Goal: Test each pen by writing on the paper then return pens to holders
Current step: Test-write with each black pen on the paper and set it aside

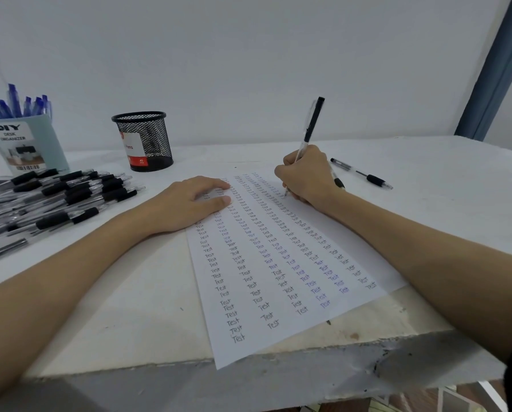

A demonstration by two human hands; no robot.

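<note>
A white sheet of paper [281,292] filled with columns of the word "Test" lies on the table. My right hand [306,176] grips a black pen [311,129] with its tip on the paper near the sheet's far right. A second pen's black grip [339,183] sticks out beside that hand. My left hand [189,203] rests flat on the sheet's far left corner. Several black pens [55,197] lie piled at the left. Behind them a black mesh holder [144,141] stands, and a light blue holder [25,144] carries blue pens [13,104].
One black pen [361,173] lies loose on the table to the right of my right hand. The table's chipped front edge [248,361] runs below the paper. A white wall stands behind, with a blue curtain [495,69] at the far right.
</note>
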